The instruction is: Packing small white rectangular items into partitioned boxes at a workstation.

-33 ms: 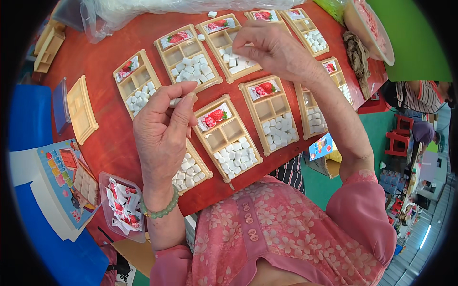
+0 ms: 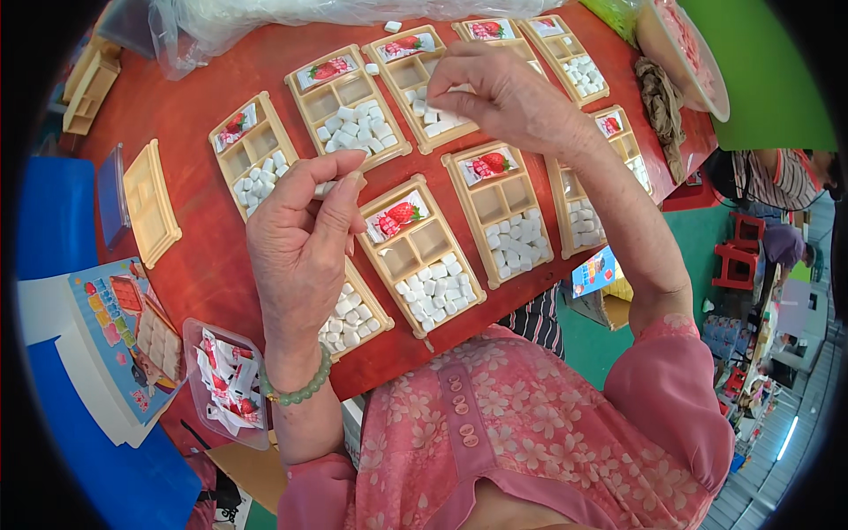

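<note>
Head view. Left hand (image 2: 300, 221): raised above red table (image 2: 199, 283), between left rear tray (image 2: 231, 161) and front middle tray (image 2: 399, 256). Grip: narrow, thumb and index fingertips together, with small white piece (image 2: 325, 188) partly showing in the fingers. Long axis of piece: too hidden to tell. Right hand (image 2: 512, 93): raised over rear middle tray (image 2: 404, 75), fingers bent, tips toward the left. Grip: narrow, thumb close to index finger; contents not discernible, holding or not cannot be told.

Tray alignment: long axes slanting from far left to near right, wrapped sweets at far ends, heaps of white pieces at near ends. Front middle tray: wrapped sweet (image 2: 397, 218) at far end, two small square compartments in the middle, heap (image 2: 439, 293) in the large near compartment.

Edges and room: near end of front middle tray just beside table edge. Narrow gaps between neighbouring trays. Loose piece (image 2: 372, 69) beside left rim of rear middle tray; second loose piece (image 2: 392, 26) beyond its far end. Widest open stretch: tabletop between far-left tray (image 2: 152, 203) and left rear tray. Far limit: plastic sheet (image 2: 238, 31). Right limit: brown cloth (image 2: 661, 106) and bowl (image 2: 720, 104). Near-left limit: tub of wrapped sweets (image 2: 258, 435).
</note>
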The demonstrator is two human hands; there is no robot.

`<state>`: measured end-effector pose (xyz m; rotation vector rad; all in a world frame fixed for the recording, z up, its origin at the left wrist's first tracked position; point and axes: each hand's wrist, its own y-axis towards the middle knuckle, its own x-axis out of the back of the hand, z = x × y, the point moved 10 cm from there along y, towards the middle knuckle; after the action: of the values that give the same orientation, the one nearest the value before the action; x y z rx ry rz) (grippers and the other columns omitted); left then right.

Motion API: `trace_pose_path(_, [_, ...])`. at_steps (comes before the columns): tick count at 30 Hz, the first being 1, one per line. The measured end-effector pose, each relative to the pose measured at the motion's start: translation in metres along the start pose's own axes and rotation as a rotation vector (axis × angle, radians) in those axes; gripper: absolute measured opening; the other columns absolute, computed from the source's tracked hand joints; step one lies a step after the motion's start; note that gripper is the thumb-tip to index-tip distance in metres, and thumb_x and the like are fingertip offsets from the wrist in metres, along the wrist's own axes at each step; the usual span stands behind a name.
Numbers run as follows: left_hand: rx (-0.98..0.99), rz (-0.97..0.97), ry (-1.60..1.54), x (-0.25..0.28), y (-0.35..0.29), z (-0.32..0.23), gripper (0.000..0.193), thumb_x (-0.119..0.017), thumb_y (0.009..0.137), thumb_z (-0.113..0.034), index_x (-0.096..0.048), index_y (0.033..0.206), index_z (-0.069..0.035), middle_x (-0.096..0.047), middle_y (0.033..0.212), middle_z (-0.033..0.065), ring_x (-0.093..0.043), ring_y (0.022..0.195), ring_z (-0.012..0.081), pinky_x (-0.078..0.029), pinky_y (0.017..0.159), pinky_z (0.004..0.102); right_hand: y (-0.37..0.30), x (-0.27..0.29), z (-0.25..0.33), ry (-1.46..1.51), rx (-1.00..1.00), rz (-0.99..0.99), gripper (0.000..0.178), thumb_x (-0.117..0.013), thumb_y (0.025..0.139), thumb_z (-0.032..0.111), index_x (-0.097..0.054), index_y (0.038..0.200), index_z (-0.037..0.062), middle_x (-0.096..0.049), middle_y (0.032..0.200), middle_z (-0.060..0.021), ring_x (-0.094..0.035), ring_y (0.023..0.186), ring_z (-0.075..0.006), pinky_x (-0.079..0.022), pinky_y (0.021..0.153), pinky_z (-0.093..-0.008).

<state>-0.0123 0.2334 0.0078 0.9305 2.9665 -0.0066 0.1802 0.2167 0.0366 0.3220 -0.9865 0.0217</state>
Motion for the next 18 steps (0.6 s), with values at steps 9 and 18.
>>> trace_pose_path(9, [0.013, -0.033, -0.006, 0.001, 0.0, -0.003, 0.017, -0.062, 0.099, -0.007, -0.069, 0.112, 0.0, -0.06, 0.073, -0.0038, -0.053, 0.063, 0.0002, -0.041, 0.054, 0.0158, 0.005, -0.021, -0.006, -0.048, -0.096, 0.127, 0.005, -0.066, 0.089, 0.009, -0.067, 0.089, 0.0043, -0.064, 0.096, -0.0096, -0.064, 0.097, -0.0296, -0.048, 0.09, -0.0425])
trace_pose_path(18, [0.004, -0.056, 0.047, 0.0, 0.001, -0.005, 0.016, -0.063, 0.098, -0.007, -0.07, 0.111, 0.0, -0.06, 0.074, -0.0033, -0.054, 0.063, 0.0008, -0.042, 0.055, 0.0163, 0.012, -0.026, -0.005, -0.1, -0.036, 0.182, 0.009, -0.072, 0.087, 0.007, -0.069, 0.094, 0.0022, -0.064, 0.086, -0.0081, -0.065, 0.079, -0.0219, -0.051, 0.07, -0.0336])
